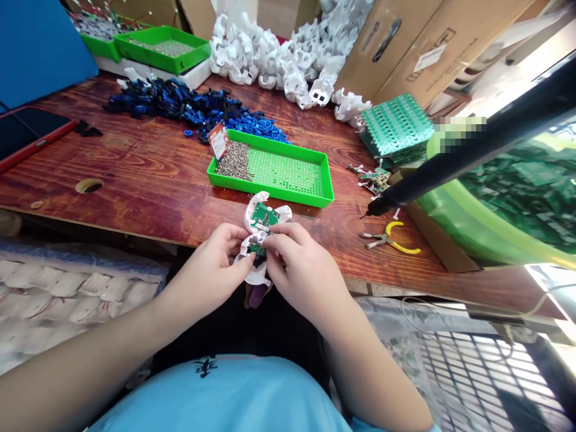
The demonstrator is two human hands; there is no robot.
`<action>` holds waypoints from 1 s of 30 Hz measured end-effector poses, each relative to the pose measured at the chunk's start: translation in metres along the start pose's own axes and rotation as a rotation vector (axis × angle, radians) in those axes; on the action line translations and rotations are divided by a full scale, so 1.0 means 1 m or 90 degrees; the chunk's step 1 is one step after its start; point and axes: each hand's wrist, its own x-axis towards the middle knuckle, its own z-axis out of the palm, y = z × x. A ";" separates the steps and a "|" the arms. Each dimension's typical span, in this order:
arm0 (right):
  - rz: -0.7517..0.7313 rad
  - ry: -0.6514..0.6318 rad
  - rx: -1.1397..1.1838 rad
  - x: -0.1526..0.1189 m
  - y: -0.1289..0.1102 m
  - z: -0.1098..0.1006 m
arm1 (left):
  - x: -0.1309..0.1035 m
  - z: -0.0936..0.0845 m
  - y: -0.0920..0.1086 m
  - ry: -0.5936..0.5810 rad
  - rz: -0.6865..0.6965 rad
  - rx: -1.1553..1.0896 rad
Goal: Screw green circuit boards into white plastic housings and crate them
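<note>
Both hands meet at the table's front edge around a white plastic shell (pixel 255 275) with green circuit boards (pixel 264 216) in it. My left hand (pixel 222 255) grips the shell's left side, its thumb near the lower board. With fingers pinched, my right hand (pixel 294 255) works at the middle of the shell, between the upper and lower boards; whether a small part sits in the pinch is hidden. Just beyond the shell lies a green tray (pixel 292 171) with a heap of small screws (pixel 234 161) at its left end.
Blue and black plastic parts (pixel 180 105) lie behind the tray, white shells (pixel 288 60) farther back. Yellow-handled pliers (pixel 391 239) rest at right, beneath a hanging black screwdriver (pixel 450 153). Stacked green boards (pixel 396 126) and a bright green tub (pixel 490 222) stand beyond. A phone (pixel 31 135) lies left.
</note>
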 end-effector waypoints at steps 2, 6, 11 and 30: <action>-0.018 0.011 -0.012 0.001 -0.003 0.001 | 0.000 0.000 0.000 0.003 0.005 -0.030; -0.085 0.059 0.040 -0.008 -0.005 0.006 | -0.003 -0.003 -0.002 0.014 0.005 -0.096; 0.037 0.289 0.262 -0.032 -0.001 0.018 | -0.014 -0.005 -0.005 0.028 -0.004 -0.204; 0.146 0.208 0.616 -0.045 -0.026 0.031 | -0.048 0.001 -0.009 0.040 0.124 -0.192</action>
